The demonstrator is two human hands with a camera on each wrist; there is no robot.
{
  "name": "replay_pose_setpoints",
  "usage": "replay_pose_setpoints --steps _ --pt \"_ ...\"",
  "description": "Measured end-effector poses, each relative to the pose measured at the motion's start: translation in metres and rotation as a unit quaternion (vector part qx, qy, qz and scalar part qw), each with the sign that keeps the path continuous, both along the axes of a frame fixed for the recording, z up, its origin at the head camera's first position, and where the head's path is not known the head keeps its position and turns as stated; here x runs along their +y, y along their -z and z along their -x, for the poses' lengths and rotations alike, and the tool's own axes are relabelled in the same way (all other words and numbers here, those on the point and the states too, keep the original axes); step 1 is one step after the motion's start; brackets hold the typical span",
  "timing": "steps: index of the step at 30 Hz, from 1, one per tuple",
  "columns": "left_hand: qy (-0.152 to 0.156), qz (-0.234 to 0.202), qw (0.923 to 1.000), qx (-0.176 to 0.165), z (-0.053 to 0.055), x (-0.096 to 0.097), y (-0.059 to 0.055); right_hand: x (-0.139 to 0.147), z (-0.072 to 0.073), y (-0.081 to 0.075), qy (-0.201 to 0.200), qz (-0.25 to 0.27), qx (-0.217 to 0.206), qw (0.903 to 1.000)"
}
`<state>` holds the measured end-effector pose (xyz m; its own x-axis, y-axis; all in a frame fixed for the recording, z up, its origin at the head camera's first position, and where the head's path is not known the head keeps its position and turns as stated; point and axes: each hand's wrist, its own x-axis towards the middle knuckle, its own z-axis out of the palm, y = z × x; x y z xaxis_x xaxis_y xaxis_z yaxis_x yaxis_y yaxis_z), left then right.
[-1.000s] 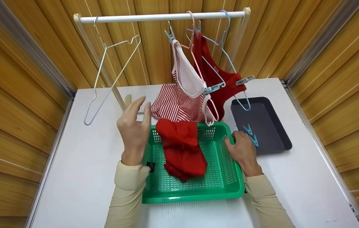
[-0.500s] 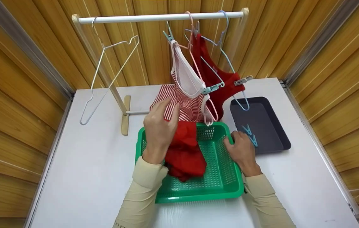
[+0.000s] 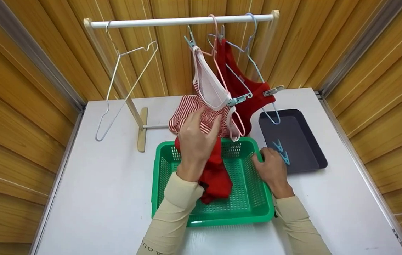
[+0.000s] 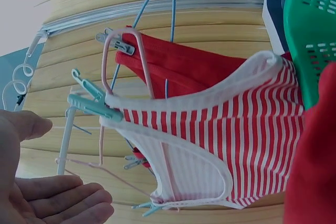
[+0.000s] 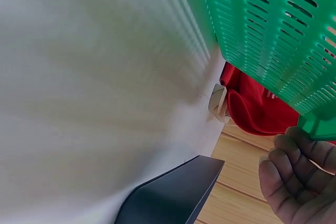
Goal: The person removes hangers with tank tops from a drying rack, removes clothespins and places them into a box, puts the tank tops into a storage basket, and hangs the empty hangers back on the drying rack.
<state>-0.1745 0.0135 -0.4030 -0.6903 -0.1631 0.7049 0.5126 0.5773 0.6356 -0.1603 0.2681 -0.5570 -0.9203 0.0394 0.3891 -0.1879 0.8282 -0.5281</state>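
My left hand [image 3: 197,141] hovers over the green basket [image 3: 222,222] with fingers and thumb spread apart and nothing between them. Below it a folded red cloth [image 3: 218,182] lies in the basket, draped over the far rim and partly hidden by the hand and sleeve. Gripping the basket's right rim is my right hand [image 3: 272,170], its thumb on the inside. Just past the left fingertips hangs a red-and-white striped tank top [image 4: 252,129] on a pink hanger [image 3: 218,67], fastened with pale teal clothespins [image 4: 94,106].
A red tank top [image 3: 254,92] hangs behind on a blue hanger [image 3: 256,67] with grey clips. At the rail's [image 3: 158,22] left end is a bare white hanger [image 3: 113,78]. Right of the basket sits a dark tray [image 3: 300,131] holding blue clothespins [image 3: 285,158].
My left hand has moved right, from beside the basket's left edge to above the red cloth, with its fingers still spread. The right hand stays on the rim.
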Motion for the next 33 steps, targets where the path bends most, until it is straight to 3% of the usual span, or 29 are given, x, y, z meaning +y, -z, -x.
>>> replay_pose_setpoints --steps 7,16,24,33 --pt "0.026 -0.022 0.9972 -0.067 0.002 0.018 0.001 0.000 0.000 0.002 0.003 0.008 0.001 1.0000" --pt "0.029 0.006 0.9933 -0.112 0.007 0.034 0.002 -0.001 0.000 -0.001 0.003 0.035 -0.026 0.9990" --pt "0.049 0.022 0.9941 -0.095 0.013 0.039 0.005 0.000 0.000 0.000 0.006 0.052 -0.047 0.9975" --pt "0.063 0.025 0.9937 -0.089 0.012 0.038 0.006 0.002 -0.001 -0.001 0.006 0.054 -0.054 0.9971"
